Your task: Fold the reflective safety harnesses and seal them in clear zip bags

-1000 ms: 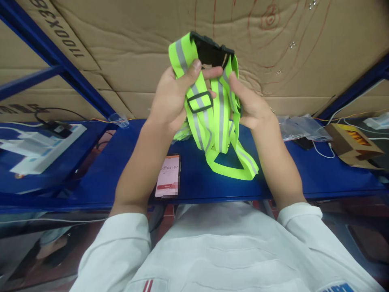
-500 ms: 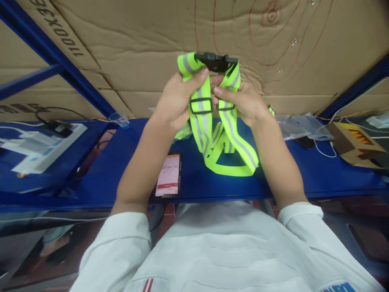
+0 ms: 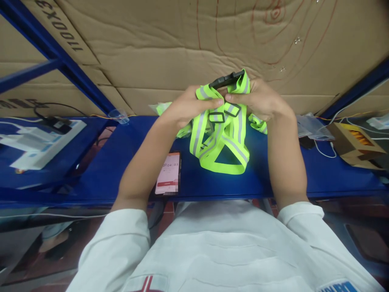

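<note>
Both hands hold up a neon-yellow reflective harness [image 3: 223, 166] with grey stripes, its lower loops hanging over the blue table. My left hand [image 3: 194, 105] is closed on the strap at the left, thumb pressed on its front. My right hand [image 3: 261, 97] grips the right strap, thumb lying across it and fingers behind. Between the hands, at the top, a black buckle [image 3: 227, 80] joins the two strap ends and tilts up to the right. Two black strap sliders [image 3: 216, 118] sit just below the thumbs. Fingers behind the straps are partly hidden.
A phone [image 3: 168, 172] showing a timer lies near the front edge of the blue table [image 3: 127, 150]. More neon-yellow straps [image 3: 258, 123] lie behind the hands. A clear cup [image 3: 119, 116], power strip [image 3: 50, 146], plastic bags [image 3: 313, 126] and cardboard box [image 3: 354, 144] stand around. Cardboard [image 3: 152, 48] walls the back.
Both hands have lowered slightly and moved right with the harness. The straps are drawn closer together, and the buckle has gone from nearly level to tilted.
</note>
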A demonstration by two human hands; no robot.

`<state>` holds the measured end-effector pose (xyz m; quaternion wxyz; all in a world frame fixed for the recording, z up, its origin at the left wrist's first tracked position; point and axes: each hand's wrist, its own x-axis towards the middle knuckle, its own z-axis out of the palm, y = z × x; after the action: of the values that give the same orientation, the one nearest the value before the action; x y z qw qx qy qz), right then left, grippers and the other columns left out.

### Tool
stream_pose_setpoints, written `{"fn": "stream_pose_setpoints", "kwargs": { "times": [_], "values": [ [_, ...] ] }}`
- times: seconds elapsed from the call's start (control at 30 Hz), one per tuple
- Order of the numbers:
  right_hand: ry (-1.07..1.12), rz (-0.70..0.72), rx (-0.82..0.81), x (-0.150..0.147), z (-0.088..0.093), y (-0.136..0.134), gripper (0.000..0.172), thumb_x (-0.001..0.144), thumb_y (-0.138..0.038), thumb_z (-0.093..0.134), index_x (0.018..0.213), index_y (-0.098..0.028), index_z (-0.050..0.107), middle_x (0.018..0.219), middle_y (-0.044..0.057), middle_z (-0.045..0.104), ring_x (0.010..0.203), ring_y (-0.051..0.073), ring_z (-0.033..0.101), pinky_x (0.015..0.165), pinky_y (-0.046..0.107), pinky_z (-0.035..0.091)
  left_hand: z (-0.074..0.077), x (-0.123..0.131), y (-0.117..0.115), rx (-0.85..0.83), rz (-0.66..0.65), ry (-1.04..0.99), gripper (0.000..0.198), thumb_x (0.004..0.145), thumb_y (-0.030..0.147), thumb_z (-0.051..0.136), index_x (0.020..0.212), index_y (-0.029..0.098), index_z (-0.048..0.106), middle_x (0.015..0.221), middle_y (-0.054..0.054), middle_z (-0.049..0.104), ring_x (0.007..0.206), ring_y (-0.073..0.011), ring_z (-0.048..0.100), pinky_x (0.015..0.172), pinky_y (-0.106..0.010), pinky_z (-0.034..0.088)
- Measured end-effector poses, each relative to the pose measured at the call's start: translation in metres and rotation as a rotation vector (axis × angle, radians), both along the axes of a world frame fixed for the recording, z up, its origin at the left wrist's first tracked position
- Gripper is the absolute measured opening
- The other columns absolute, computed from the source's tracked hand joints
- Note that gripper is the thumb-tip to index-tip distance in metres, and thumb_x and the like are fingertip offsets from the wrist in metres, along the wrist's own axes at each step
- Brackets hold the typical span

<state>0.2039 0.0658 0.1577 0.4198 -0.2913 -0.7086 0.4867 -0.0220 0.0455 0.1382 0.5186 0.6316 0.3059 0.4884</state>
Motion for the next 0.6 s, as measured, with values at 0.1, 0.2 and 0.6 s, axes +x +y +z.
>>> {"fn": "stream_pose_setpoints", "kwargs": {
  "times": [0.1, 0.2, 0.6],
  "values": [
    [0.001, 0.106, -0.104, -0.001, 0.004, -0.004, 0.028, 0.076, -0.034, 0.099, 0.097, -0.025, 0.083, 0.106, 0.005, 0.084, 0.111, 0.03, 0.079, 0.098, 0.04, 0.068, 0.002, -0.001, -0.003, -0.019, -0.043, -0.018, 0.027, 0.081, 0.035, 0.096, 0.103, 0.025, 0.085, 0.108, -0.004, 0.084, 0.13, -0.0362, 0.072, 0.125, -0.054, 0.053],
    [0.136, 0.154, -0.137, -0.01, 0.005, -0.011, 0.022, 0.083, -0.025, 0.091, 0.102, -0.023, 0.08, 0.105, 0.005, 0.083, 0.107, 0.028, 0.079, 0.096, 0.04, 0.069, 0.006, -0.002, 0.0, -0.038, -0.074, -0.125, 0.029, 0.079, 0.03, 0.098, 0.104, 0.027, 0.085, 0.115, -0.002, 0.084, 0.129, -0.0351, 0.071, 0.126, -0.054, 0.052],
    [0.118, -0.096, -0.021, -0.027, -0.007, -0.001, 0.014, 0.095, -0.016, 0.073, 0.1, -0.027, 0.08, 0.11, -0.001, 0.083, 0.116, 0.022, 0.078, 0.11, 0.039, 0.063, -0.017, 0.016, 0.017, -0.178, -0.238, -0.299, 0.031, 0.081, 0.024, 0.1, 0.105, 0.017, 0.082, 0.111, -0.005, 0.083, 0.114, -0.0239, 0.079, 0.115, -0.038, 0.06]
  ]
}}
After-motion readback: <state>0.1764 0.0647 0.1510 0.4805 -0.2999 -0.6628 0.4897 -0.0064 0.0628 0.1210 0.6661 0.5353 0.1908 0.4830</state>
